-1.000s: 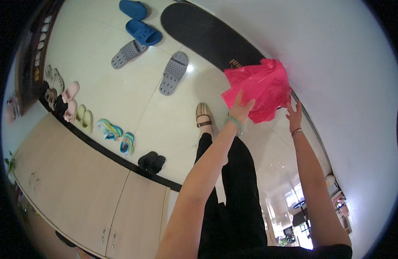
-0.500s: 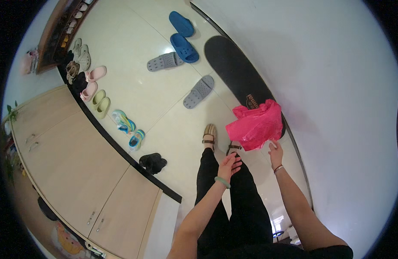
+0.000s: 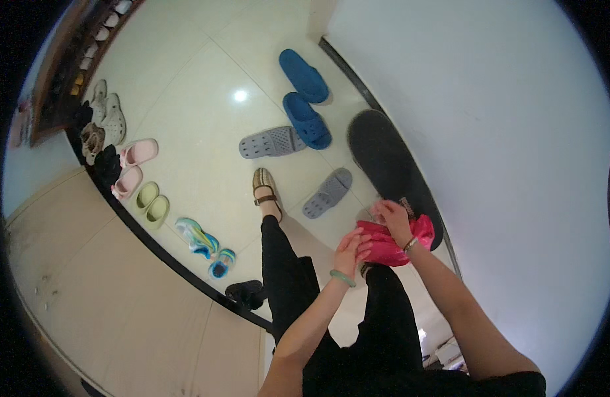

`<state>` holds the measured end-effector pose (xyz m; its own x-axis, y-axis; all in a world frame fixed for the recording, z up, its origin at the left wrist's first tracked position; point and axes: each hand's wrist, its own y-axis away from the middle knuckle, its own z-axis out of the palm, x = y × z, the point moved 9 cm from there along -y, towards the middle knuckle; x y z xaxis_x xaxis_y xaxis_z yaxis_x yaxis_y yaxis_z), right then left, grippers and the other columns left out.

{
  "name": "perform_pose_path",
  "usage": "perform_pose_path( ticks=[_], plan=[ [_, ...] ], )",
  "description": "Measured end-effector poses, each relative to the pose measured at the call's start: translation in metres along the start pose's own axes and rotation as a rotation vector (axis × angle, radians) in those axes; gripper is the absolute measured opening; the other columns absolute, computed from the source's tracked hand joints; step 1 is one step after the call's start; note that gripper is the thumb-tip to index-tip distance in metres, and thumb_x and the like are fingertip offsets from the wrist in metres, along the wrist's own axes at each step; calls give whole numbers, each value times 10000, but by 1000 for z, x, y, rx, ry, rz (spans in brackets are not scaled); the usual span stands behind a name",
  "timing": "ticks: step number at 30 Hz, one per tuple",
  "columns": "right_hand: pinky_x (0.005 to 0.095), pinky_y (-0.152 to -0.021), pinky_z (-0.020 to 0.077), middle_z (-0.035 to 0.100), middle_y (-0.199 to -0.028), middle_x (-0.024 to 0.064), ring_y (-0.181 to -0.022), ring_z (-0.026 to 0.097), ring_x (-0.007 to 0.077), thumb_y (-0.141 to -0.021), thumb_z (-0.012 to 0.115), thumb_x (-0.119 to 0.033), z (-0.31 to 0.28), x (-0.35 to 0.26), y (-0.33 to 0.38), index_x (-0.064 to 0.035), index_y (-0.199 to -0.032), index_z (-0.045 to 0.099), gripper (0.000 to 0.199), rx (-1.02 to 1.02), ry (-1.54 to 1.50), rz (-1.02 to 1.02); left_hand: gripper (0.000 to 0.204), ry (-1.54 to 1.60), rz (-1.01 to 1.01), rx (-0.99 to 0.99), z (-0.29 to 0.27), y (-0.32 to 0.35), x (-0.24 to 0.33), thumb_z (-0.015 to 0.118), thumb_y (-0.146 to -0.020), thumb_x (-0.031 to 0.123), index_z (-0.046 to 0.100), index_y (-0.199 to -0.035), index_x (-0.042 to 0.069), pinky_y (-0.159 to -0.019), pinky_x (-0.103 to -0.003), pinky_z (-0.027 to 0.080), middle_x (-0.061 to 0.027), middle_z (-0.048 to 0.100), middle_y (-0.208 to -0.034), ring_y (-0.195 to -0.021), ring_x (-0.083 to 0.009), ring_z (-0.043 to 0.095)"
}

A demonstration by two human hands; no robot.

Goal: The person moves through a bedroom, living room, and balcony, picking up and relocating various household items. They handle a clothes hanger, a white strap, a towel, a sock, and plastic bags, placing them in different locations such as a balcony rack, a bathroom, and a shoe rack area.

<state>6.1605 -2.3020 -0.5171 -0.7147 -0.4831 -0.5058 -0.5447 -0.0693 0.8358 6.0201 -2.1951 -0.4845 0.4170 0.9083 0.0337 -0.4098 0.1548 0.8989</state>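
Observation:
A bright pink plastic bag (image 3: 422, 229) lies crumpled over the near end of a black skateboard (image 3: 391, 152) by the wall. Above the bag's left part is my left hand (image 3: 350, 251), fingers stretched out and a green bangle at its wrist; nothing shows in it. My right hand (image 3: 393, 221), with a bracelet, is over the bag's far edge. Its fingers are curled together, with a faint see-through patch beside the fingertips that I cannot make out. My hands partly hide the bag.
Blue slides (image 3: 307, 119) and grey slippers (image 3: 328, 192) lie ahead on the tiles. Along the cabinet (image 3: 120, 278) at left stand pink slippers (image 3: 139, 152), green clogs (image 3: 157, 210), colourful children's shoes (image 3: 198, 237) and black shoes (image 3: 247, 294). My plaid shoe (image 3: 265, 188) is stepped forward.
My left-side foot has stepped forward and left. My right hand has moved up and left, from beside the pink bag to over it. The bag looks flatter and more covered now.

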Motion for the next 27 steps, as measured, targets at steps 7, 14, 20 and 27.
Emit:
perform_pose_path(
  ticks=[7,14,20,27],
  plan=[
    [368,-722,524,679,-904,164,-790,669,266,-917,587,-162,167,-160,-189,-37,-1161,621,277,25,511,-488,306,28,-10,14,-32,-51,98,526,-997,237,563,-1268,101,-812,-288,517,-73,673,-1111,-942,-149,651],
    [430,-1046,376,452,-1425,181,-1276,452,365,-754,767,-372,171,-265,-328,-98,-1416,420,796,511,956,-262,294,98,49,-176,5,-50,182,482,-1022,249,572,-1235,66,-845,-284,513,-62,667,-1085,-937,-130,639],
    [422,-958,406,497,-1314,128,-1165,481,324,-701,769,-225,202,-272,-329,-175,-1339,517,688,453,1089,-559,317,120,-7,-31,-22,-69,200,501,-1014,262,560,-1260,70,-871,-282,503,-70,655,-1127,-1001,-149,632],
    [403,-865,434,532,-1258,83,-1080,524,300,-803,596,8,231,-286,-280,-194,-1274,559,515,511,1446,-1073,391,42,133,146,-54,-85,237,511,-1007,302,505,-1355,125,-959,-337,456,-59,574,-1302,-1176,-181,549]
  ],
)
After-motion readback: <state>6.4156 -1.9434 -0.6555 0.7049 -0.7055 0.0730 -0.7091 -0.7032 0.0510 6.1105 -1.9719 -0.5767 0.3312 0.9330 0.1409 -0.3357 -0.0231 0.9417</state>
